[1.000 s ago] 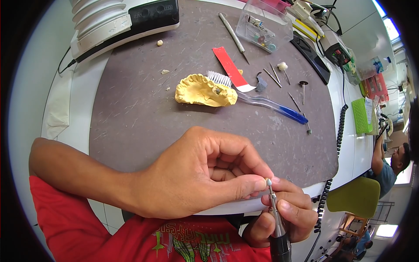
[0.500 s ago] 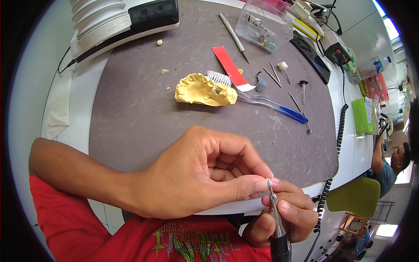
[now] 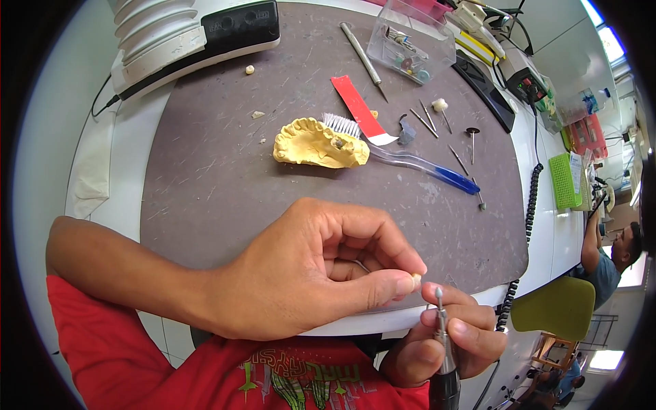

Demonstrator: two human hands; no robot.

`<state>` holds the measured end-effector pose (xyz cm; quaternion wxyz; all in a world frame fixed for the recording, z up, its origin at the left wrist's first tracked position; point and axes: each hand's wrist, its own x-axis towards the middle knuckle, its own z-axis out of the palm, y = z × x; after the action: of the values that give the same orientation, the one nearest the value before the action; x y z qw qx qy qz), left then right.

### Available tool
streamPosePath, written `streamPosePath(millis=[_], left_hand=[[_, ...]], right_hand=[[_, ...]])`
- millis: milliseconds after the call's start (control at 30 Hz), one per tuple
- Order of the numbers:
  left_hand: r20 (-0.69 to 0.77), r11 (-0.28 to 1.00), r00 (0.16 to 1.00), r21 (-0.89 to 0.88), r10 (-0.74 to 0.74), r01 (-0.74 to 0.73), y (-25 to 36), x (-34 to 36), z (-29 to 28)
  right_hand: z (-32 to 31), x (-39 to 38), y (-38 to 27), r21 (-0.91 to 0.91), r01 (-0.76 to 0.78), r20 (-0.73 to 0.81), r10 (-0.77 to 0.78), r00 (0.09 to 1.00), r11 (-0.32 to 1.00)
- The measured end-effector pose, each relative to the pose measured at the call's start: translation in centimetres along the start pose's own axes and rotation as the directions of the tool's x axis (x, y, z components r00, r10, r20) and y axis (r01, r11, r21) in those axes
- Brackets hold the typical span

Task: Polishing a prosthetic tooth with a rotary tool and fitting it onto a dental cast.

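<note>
Between thumb and forefinger, my left hand (image 3: 307,273) pinches a small cream dental crown (image 3: 415,279). My right hand (image 3: 458,335) grips a dental handpiece (image 3: 445,362), dark at its lower part and metal toward the top. A pale pointed grinding bur (image 3: 439,294) sticks up from its tip, a short gap to the right of the crown. Beyond my hands lies a yellow plaster dental model (image 3: 318,145) with a row of teeth. Against its back rests a toothbrush (image 3: 424,166) with white bristles and a blue handle end. A red strip (image 3: 360,106) crosses the toothbrush near its head.
A metal scriber (image 3: 362,58) and several loose burs lie on the grey mat (image 3: 212,198). Behind them stands a clear box (image 3: 410,44) of bits. A white and black device (image 3: 205,41) occupies the back left. A coiled cable (image 3: 533,212) hangs at right; another person (image 3: 608,263) sits beyond.
My right hand has moved slightly right and down with the handpiece, so the bur has come away from the crown. My left hand stays nearly still.
</note>
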<state>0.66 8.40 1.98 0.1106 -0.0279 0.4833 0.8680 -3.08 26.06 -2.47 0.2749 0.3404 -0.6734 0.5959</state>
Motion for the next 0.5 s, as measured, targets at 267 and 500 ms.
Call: streamPosePath(millis=[267,500], left_hand=[[-0.042,0.996,0.998,0.074,0.051,-0.048,-0.5,0.2,-0.1],[0.01,0.998,1.0,-0.054,0.027,-0.026,-0.5,0.2,-0.5]], right_hand=[[-0.3,0.3,-0.2,-0.074,-0.045,-0.052,0.041,0.998,0.996],[-1.0,0.6,-0.3,-0.018,-0.12,0.098,0.122,0.988,0.993]])
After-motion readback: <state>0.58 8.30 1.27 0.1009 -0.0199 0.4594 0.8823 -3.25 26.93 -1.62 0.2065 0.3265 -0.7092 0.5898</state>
